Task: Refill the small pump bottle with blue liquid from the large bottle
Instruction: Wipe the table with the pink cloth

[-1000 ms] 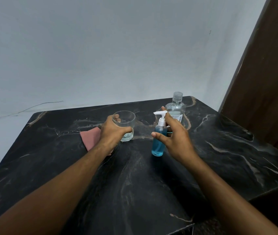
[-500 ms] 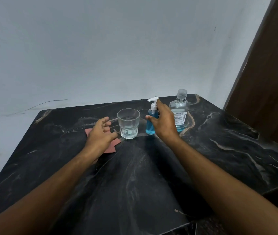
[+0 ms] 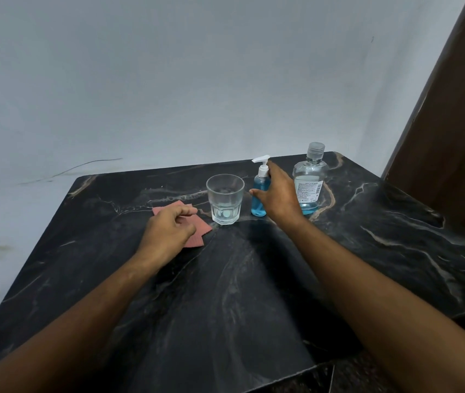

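The small pump bottle [image 3: 258, 207], filled with blue liquid and topped by a white pump, stands upright on the black marble table [image 3: 239, 293]. My right hand [image 3: 278, 195] is wrapped around it, thumb in front and fingers behind. Just right of it stands the large clear bottle [image 3: 310, 173], capped, with a little blue liquid at its bottom. My left hand [image 3: 169, 231] rests with loosely curled fingers on a pink cloth [image 3: 199, 236] and holds nothing.
A clear drinking glass [image 3: 225, 199] with a little water stands left of the pump bottle, near my left hand. A pale wall runs behind the table. A dark wooden door [image 3: 452, 123] is at the right.
My left hand let go of the glass and drew back onto the cloth. My right hand carried the pump bottle farther back and set it between the glass and the large bottle.
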Demonstrator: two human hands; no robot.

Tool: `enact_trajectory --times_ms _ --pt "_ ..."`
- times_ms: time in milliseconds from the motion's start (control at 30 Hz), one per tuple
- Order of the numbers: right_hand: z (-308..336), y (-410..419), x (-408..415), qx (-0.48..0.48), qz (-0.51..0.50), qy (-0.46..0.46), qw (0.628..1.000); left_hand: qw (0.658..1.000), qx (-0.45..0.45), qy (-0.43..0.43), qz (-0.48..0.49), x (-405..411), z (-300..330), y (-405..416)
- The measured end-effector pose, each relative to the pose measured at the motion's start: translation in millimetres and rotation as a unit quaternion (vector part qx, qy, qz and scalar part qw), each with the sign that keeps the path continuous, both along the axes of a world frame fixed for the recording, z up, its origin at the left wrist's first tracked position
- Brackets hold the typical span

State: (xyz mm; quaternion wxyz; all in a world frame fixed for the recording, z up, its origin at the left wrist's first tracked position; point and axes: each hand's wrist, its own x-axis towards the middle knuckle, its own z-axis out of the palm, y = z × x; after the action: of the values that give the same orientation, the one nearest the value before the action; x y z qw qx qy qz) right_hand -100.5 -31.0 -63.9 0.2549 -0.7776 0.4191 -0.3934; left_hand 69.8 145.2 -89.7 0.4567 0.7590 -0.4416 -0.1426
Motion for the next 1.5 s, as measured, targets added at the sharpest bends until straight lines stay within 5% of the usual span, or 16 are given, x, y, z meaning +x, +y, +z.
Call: enact_trajectory --times_ms 100,233,467,767,1100,1233,1500 --pt "2.6 15.2 -7.4 0.007 -0.034 -0.011 0.999 1.000 0.013 -0.010 0.009 8.5 0.5 7.3" --pt "-12.5 66.9 -13.7 -0.146 -0.057 -0.057 0.986 0.997 0.032 -0.064 0.014 23.7 0.6 23.0" --pt "-15.9 112.8 58.5 -0.089 0.248 0.159 0.951 0.994 0.006 -0.062 0.089 21.3 6.3 41.4" --pt "-50.7 101.1 116.5 -0.083 0.209 0.403 0.887 0.994 -0.003 -0.075 0.077 18.6 7.8 69.4" --pt "-60.3 186.6 -4.1 -0.133 0.306 0.351 0.875 0.997 -0.006 -0.059 -0.040 -30.6 -11.5 73.7" --pt "-41.3 145.9 -55.4 -0.057 0.263 0.348 0.898 0.979 0.045 -0.158 -0.119 -66.5 -11.0 60.5" --pt "-44.6 86.8 -97.9 0.006 0.042 0.421 0.906 0.978 0.072 -0.161 -0.110 -76.5 -7.4 52.7"
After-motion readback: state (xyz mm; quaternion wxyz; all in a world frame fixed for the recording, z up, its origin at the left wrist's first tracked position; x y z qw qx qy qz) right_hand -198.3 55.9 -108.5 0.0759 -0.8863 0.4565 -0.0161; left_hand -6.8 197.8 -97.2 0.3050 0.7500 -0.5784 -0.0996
